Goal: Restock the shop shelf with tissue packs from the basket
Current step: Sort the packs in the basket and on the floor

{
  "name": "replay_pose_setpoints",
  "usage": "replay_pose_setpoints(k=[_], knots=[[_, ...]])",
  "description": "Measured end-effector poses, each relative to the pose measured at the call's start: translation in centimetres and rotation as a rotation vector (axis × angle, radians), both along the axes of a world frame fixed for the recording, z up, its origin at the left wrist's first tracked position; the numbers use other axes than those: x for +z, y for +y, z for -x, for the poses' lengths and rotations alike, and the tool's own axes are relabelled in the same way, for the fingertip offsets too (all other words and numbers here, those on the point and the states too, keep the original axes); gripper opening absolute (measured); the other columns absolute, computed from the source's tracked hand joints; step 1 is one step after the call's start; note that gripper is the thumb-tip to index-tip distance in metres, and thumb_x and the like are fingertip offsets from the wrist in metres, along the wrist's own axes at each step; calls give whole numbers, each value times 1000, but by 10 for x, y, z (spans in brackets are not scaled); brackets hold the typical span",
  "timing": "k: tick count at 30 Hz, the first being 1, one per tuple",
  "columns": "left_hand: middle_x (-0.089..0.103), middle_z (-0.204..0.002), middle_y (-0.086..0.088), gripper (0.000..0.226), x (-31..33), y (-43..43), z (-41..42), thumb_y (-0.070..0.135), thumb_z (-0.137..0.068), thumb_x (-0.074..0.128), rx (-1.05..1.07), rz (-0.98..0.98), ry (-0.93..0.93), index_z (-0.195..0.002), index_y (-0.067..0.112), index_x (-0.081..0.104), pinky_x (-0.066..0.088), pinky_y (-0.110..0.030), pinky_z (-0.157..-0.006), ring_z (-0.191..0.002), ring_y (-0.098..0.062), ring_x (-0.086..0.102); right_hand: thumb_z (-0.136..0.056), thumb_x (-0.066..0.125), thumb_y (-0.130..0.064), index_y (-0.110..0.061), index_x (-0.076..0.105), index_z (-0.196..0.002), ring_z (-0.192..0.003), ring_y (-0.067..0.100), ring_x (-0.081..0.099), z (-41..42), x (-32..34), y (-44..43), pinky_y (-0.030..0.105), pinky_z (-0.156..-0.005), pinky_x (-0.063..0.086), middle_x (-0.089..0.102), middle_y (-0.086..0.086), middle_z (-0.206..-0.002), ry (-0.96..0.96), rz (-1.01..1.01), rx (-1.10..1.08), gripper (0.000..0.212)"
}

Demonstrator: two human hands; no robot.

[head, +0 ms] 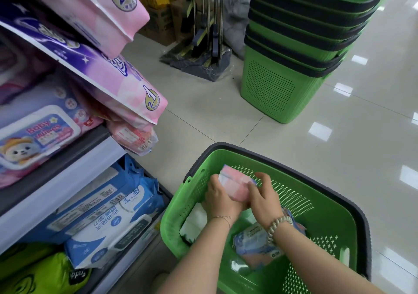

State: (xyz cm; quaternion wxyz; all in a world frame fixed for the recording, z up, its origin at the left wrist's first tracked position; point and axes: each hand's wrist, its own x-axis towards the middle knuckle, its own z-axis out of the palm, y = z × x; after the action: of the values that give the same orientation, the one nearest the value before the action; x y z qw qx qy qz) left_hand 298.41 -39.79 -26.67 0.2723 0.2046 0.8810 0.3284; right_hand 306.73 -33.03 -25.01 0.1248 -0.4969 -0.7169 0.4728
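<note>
A green basket with a dark rim stands on the floor at the lower right. Over it, both my hands hold a pink tissue pack. My left hand grips its near left end and my right hand grips its right end, fingers curled over the top. Inside the basket lie a white pack at the left and a blue pack under my right wrist. The shop shelf runs along the left, full of wipes and tissue packs.
Large pink and purple packs overhang the shelf edge at upper left. Blue wipe packs fill the lower shelf. A stack of green baskets stands at the back right, with mops and brooms beside it. Glossy tiled floor lies between.
</note>
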Motion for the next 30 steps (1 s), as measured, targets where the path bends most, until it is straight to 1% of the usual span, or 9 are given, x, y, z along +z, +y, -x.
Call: replay_pose_setpoints(k=[3,6,11,14,17,19,23,27,30], knots=[[45,-112,0,93,13,-4,0,60,-50,74,-8,-14,47,-120,16,29,51,-42,-81,-97,-24,55,-95,47,-18,-19,42,-127,-45,13,45,1,10,-2,27,-49,38,49,-4,-52,28,-37,15,32],[44,-108,1,95,29,-9,-2,65,-43,66,31,-74,58,-115,17,29,53,-43,-75,-92,-24,57,-91,48,-13,-23,44,-122,-46,14,46,1,22,-4,32,-50,43,51,-2,-52,54,-54,49,32],[42,-105,2,81,59,-13,-2,49,-50,83,97,-161,43,-104,21,29,54,-38,-69,-87,-21,57,-87,46,-9,-25,49,-112,-48,17,50,-1,47,-3,40,-54,48,59,5,-57,119,-94,86,30],[44,-103,3,82,80,-13,1,43,-46,86,150,-177,33,-103,20,31,54,-37,-71,-87,-20,57,-89,43,-10,-34,51,-102,-55,23,61,-1,61,1,46,-60,54,64,4,-62,177,-128,91,28],[45,-106,1,85,98,-18,7,37,-45,90,199,-213,-4,-104,18,32,52,-34,-76,-92,-20,55,-91,41,-9,-34,50,-102,-65,26,65,1,79,3,48,-66,54,68,4,-73,212,-195,133,29],[48,-109,-2,86,111,-23,11,37,-41,90,247,-257,-42,-103,17,34,53,-35,-81,-96,-21,57,-91,40,-7,-32,51,-103,-68,27,64,4,93,2,48,-68,53,67,5,-76,237,-221,178,30],[53,-109,-4,95,143,-31,16,50,-29,83,338,-275,-97,-104,17,35,53,-38,-86,-99,-24,60,-92,45,-9,-36,51,-100,-68,23,63,6,119,-3,39,-68,53,65,3,-75,303,-259,261,29],[54,-113,-5,83,173,-44,22,39,-51,89,420,-330,-112,-111,11,39,47,-27,-79,-93,-22,57,-91,51,-8,-25,59,-96,-64,14,58,2,142,-6,29,-64,48,63,-4,-69,340,-327,307,20],[51,-112,-5,87,196,-55,26,38,-58,86,483,-382,-164,-122,7,36,43,-26,-77,-90,-21,53,-91,52,-10,-18,63,-98,-69,11,58,-3,154,-8,27,-66,46,61,-9,-71,312,-382,290,15]])
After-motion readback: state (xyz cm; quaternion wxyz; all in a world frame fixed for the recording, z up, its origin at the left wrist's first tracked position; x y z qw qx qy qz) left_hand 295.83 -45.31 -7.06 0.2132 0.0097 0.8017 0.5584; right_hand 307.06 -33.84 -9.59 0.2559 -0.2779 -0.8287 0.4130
